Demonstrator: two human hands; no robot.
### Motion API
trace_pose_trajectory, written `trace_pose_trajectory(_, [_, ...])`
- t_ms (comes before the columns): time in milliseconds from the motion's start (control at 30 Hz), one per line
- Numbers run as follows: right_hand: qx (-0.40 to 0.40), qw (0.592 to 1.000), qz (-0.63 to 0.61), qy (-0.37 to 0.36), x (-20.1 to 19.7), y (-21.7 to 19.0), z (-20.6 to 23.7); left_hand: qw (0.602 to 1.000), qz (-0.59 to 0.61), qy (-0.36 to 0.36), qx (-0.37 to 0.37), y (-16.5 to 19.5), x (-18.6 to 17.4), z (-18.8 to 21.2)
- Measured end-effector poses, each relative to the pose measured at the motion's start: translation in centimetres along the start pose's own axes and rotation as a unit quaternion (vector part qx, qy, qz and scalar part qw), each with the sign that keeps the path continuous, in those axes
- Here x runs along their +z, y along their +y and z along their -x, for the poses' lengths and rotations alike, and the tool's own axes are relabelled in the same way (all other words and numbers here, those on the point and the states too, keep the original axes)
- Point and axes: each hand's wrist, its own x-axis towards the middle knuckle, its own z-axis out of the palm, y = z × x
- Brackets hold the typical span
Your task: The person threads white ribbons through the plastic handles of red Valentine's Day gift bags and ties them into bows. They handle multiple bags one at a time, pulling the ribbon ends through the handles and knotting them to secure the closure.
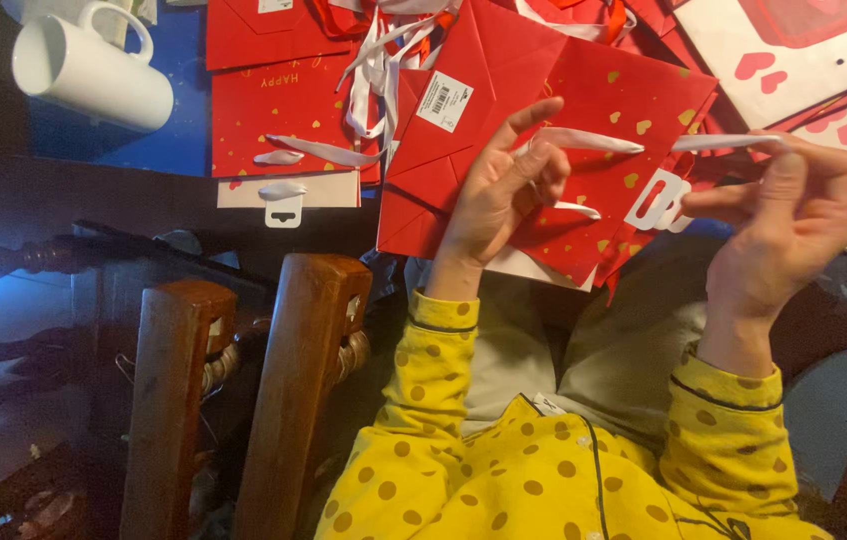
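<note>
– Ribbon (593, 140) work, caught mid-step. Looked like handle fitting on red gift bag (633, 100).

– Noted where held?

– Up over lap, just off near table edge (93, 175), tilted, folded base panel facing camera. Propped from beneath by left hand (503, 190).

– Finger state, left?

– Forefinger stretched flat along bag face; remaining fingers curled in, closed on loop of ribbon. Palm turned toward camera.

– Right?

– Right hand (793, 215) well out to bag's side. Free end of ribbon nipped between thumb and forefinger, other fingers bunched loosely. Strand drawn nearly level between both hands.

– Judged next requirement?

– Even tension, probably, and a feed toward bag's top edge. Could not make out any hole or knot; hidden behind fingers.

– Labels?

– White rectangular barcode sticker (443, 100) on base panel, upper left of bag. White die-cut hang tab (658, 200) poking out at bag's right side, beside right thumb.

– Other packaging?

– Second red bag (283, 100) flat on table, farther left, gold hearts and gold lettering, white ribbons across it. White card header (288, 195) with hang slot at its lower edge. White bags with pink hearts (793, 60) stacked at far right corner. More red bags heaped along far edge.

– Else?

– White mug (93, 70) on its side at far left corner. Wooden chair posts (303, 380) below table edge.
</note>
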Motion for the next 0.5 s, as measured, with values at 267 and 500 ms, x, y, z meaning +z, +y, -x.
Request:
trace_pose_trajectory(267, [0.063, 0.973, -0.191, 0.114, -6.5, 2.2, 0.1, 0.998, 0.013, -0.020, -0.065, 0.9, 2.1, -0.1])
trace_pose_trajectory(500, [0.076, 0.968, -0.207, 0.119, -7.8, 2.3, -0.4, 0.991, -0.124, -0.017, -0.037, 0.7, 4.2, -0.5])
